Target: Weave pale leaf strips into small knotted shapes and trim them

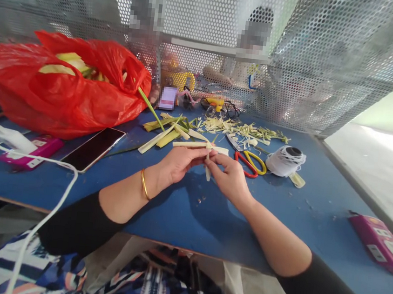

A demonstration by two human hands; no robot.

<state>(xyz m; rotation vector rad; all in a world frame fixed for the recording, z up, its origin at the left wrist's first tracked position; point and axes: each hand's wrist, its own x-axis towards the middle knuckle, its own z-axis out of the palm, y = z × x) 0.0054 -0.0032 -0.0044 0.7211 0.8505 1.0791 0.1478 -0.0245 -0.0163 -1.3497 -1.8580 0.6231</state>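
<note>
Both hands meet above the blue table, closed around pale plant strips that cross one another. My left hand pinches the crossing from the left, and one strip sticks out past it to the left. From the right, my right hand grips the same strips with thumb and fingers; one end hangs down between the hands. Scissors with a red and a yellow handle lie just beyond my right hand. Behind the hands are cut leaf pieces and a heap of pale trimmings.
A red plastic bag with plant stalks fills the back left. Near it lie a phone and a magenta power strip with a white cable. White thread stands right; another magenta strip lies far right. Perforated metal closes the back.
</note>
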